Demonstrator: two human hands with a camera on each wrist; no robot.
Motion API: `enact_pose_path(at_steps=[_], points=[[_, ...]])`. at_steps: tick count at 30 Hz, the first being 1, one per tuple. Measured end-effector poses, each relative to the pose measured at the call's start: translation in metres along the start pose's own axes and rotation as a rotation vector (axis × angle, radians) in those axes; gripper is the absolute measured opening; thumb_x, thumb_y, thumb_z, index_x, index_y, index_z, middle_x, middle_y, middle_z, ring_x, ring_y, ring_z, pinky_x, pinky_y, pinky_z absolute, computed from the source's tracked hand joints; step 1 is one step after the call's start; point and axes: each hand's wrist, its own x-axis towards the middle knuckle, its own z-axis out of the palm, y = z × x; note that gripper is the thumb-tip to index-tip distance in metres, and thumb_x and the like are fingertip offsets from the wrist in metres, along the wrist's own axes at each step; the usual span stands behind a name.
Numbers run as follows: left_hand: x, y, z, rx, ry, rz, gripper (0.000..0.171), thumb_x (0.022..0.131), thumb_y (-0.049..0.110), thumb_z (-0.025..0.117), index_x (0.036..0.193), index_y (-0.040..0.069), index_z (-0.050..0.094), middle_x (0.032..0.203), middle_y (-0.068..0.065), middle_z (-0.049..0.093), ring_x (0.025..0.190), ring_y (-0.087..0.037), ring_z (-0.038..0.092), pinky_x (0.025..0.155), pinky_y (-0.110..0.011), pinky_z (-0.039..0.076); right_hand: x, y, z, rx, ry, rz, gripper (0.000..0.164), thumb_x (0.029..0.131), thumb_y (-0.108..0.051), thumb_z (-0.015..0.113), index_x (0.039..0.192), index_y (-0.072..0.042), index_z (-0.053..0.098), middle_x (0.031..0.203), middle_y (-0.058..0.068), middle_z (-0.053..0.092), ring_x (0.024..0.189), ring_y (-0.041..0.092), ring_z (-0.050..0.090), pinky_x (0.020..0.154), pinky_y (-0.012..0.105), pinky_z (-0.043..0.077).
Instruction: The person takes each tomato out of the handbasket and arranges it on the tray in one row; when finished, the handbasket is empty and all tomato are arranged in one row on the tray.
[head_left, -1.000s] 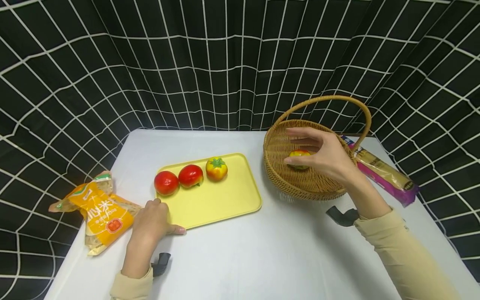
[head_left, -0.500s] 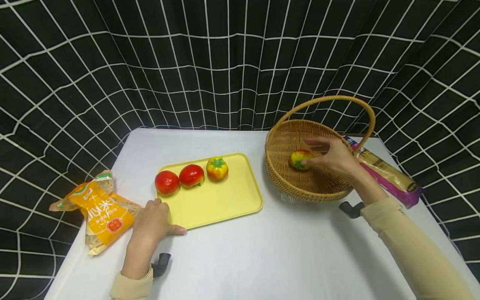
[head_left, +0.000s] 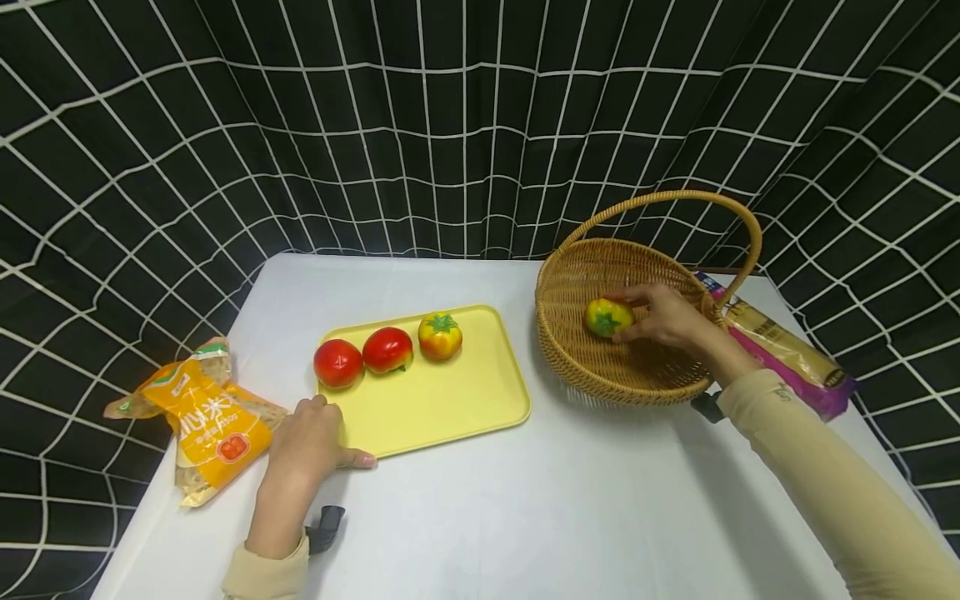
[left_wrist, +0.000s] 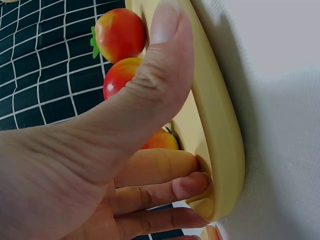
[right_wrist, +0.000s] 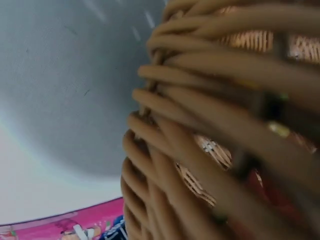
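My left hand [head_left: 311,446] grips the near left corner of a yellow tray [head_left: 450,408], its thumb along the front rim. In the left wrist view, its fingertips [left_wrist: 192,185] meet the tray's inner wall. A red tomato [head_left: 337,364], a second red one and a yellow-red one [head_left: 440,336] sit in a row along the tray's back. Inside the wicker basket [head_left: 558,354], my right hand [head_left: 663,317] pinches a yellow-red tomato [head_left: 609,318] from its right side, with the green leaves facing me. Basket weave [right_wrist: 200,100] hides that hand in the right wrist view.
An orange bag of rice snacks [head_left: 213,425] lies left of the tray, beside my left hand. The basket's tall handle [head_left: 675,197] arches over its opening. A purple and gold packet [head_left: 787,346] lies to the basket's right, and a black grid curtain [head_left: 450,125] surrounds the white table.
My right hand has lowered into the basket, and its fingers have closed on the tomato there, which has turned slightly. My left hand stays at the tray corner.
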Motion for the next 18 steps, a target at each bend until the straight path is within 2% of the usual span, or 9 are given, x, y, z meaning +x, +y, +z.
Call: enact_pose_path(at_steps=[8, 18], points=[[0.0, 0.002, -0.001, -0.004, -0.002, -0.009, 0.081, 0.06, 0.046, 0.102, 0.108, -0.01, 0.068, 0.095, -0.018, 0.058, 0.087, -0.032, 0.051, 0.076, -0.043, 0.043, 0.006, 0.005, 0.0, -0.03, 0.033, -0.006, 0.072, 0.081, -0.002, 0.089, 0.147, 0.001, 0.059, 0.148, 0.034, 0.055, 0.133, 0.054, 0.053, 0.112, 0.067, 0.042], [-0.001, 0.001, -0.001, -0.001, -0.001, -0.005, 0.08, 0.062, 0.045, 0.101, 0.109, -0.011, 0.068, 0.095, -0.018, 0.058, 0.087, -0.032, 0.051, 0.076, -0.043, 0.044, 0.003, 0.007, 0.003, -0.034, 0.06, -0.035, 0.07, 0.084, -0.004, 0.086, 0.148, 0.002, 0.057, 0.143, 0.034, 0.058, 0.13, 0.052, 0.055, 0.11, 0.065, 0.044]])
